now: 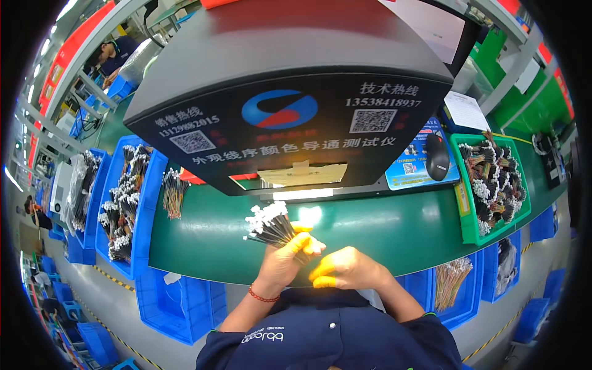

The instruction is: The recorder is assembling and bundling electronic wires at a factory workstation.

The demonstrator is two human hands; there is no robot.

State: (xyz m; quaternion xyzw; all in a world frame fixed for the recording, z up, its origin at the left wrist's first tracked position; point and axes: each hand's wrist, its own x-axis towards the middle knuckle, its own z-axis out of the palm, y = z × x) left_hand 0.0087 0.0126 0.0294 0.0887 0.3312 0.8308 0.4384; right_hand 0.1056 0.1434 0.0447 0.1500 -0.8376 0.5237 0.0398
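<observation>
A bundle of dark cables with white connectors [269,223] fans up out of my left hand [290,251], whose fingers are wrapped round it. Yellow covers sit on my fingertips. Just right of the bundle's lower end is my right hand [345,269], its fingers bent and pressed together. Whether anything lies between those fingertips is hidden. In front of both hands stands a large black machine box [234,139] with a lit slot [302,174] low on its front. Another small bunch of cables [174,196] lies on the green tabletop [394,231] at the left.
Blue bins [143,213] of connector cables stand at the left. To the right is a green bin [467,213] of cables, beside a black mouse [436,156] on a blue pad. Below the table edge sit an open blue bin [161,324] and another with cables [453,283].
</observation>
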